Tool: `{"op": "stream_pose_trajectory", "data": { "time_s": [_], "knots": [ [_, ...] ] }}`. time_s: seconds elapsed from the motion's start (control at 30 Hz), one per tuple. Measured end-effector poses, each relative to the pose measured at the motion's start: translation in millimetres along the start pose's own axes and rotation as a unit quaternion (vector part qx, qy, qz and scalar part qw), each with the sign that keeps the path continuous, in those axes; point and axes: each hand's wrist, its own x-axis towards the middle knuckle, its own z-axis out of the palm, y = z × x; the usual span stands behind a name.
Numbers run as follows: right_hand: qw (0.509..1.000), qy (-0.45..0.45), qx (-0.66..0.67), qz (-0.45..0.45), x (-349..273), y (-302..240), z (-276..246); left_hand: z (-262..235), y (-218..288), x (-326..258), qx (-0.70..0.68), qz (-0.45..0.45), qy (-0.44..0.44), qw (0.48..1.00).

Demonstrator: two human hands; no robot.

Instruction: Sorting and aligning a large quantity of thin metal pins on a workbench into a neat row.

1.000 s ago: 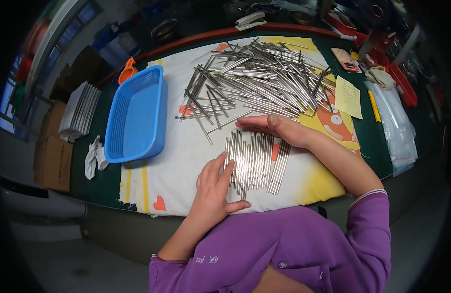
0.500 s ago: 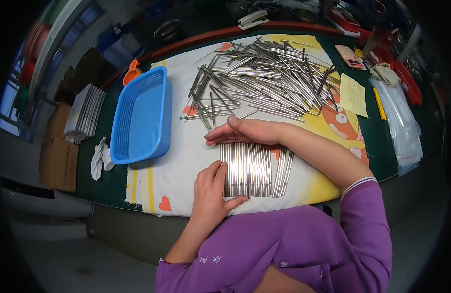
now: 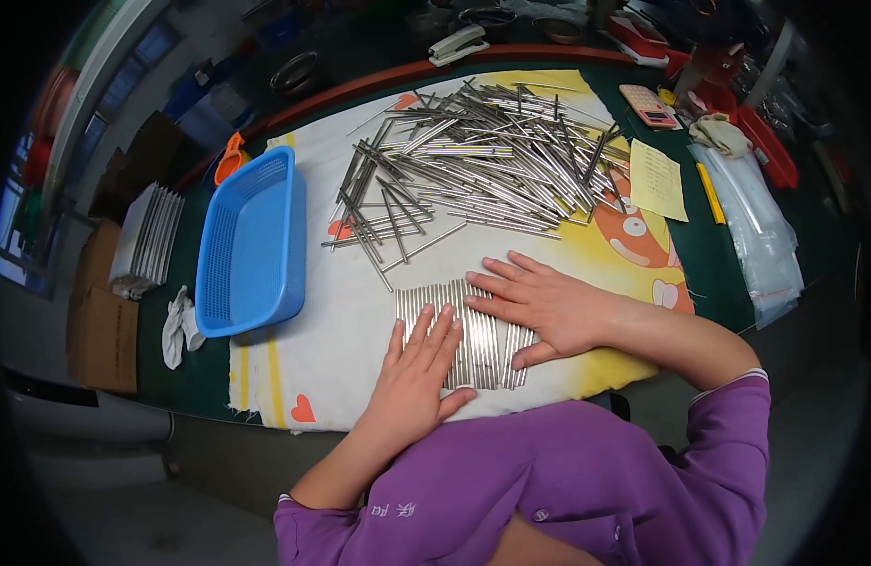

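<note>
A row of thin silver metal rods lies side by side on the white and yellow cloth near me. Flat over the row's left part rests my left hand, fingers stretched out and thumb at the rods' near ends. My right hand lies spread over the right part, its fingertips on the rods' upper half and its thumb by the rightmost rods. Neither hand grips anything. Beyond them is a loose, jumbled heap of similar rods, with a few strays on its left side.
A blue plastic basket stands left of the rods, with an orange scoop-like item behind it. On the right are a yellow paper, a pink calculator, a yellow pen-like stick and clear plastic bags. A stapler sits at the back.
My right hand has come down from the row's far ends onto its right side, fingers spreading. My left hand has shifted from the row's left edge to lie flat on top.
</note>
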Motion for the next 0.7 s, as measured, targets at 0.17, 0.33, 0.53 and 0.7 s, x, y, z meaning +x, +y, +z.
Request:
{"op": "stream_pose_trajectory", "data": {
  "time_s": [0.17,0.33,0.53,0.7],
  "knots": [
    [0.997,0.059,0.017,-0.046,37,3,15,-2,-3,-6,-0.022,-0.051,0.024,0.998],
    [0.969,0.231,0.041,0.083,63,25,-7,-11,-4,-10,-0.022,-0.047,0.097,0.994],
    [0.947,0.114,-0.160,0.256,69,52,-19,-39,-57,23,0.027,-0.142,0.222,0.964],
    [0.937,-0.022,-0.240,0.254,92,55,-27,-55,-92,66,-0.144,-0.130,0.068,0.979]
  ]
}}
